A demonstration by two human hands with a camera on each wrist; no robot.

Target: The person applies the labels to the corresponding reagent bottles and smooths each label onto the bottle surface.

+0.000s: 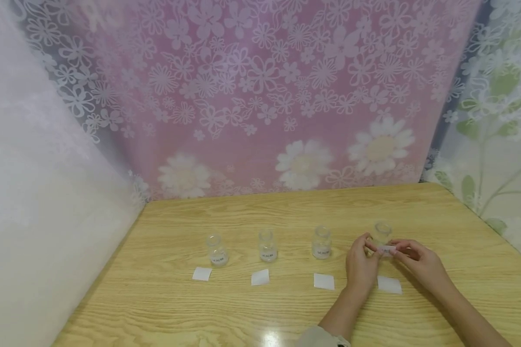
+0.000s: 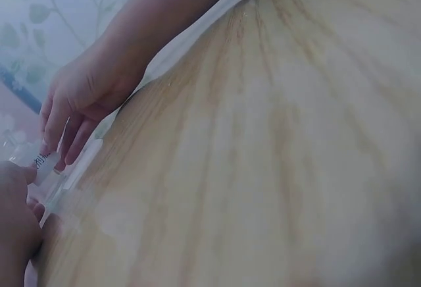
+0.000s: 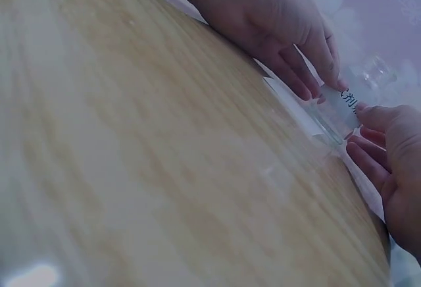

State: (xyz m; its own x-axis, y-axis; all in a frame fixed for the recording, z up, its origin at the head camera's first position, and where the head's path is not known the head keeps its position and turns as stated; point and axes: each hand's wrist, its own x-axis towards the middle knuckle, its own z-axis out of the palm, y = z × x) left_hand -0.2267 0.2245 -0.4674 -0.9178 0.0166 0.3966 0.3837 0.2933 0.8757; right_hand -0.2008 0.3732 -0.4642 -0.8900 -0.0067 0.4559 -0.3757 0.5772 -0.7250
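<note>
At the right of the row, a clear glass bottle (image 1: 382,232) stands between both hands. A small white label (image 1: 387,249) with dark printed characters lies across its front. My left hand (image 1: 361,265) pinches the label's left end, and my right hand (image 1: 421,265) pinches the other end. In the right wrist view, both thumbs are on the label (image 3: 343,106), with other fingers beside the bottle (image 3: 378,73). Part of the bottle is hidden by the fingers. On the table just below lies a white paper square (image 1: 390,285).
Left of the hands stand three similar labelled bottles: a near one (image 1: 322,242), a middle one (image 1: 267,246) and a far-left one (image 1: 217,250). White paper squares (image 1: 323,281) lie before them on the wooden table (image 1: 199,318). Flowered curtains (image 1: 252,96) surround the table's back and sides.
</note>
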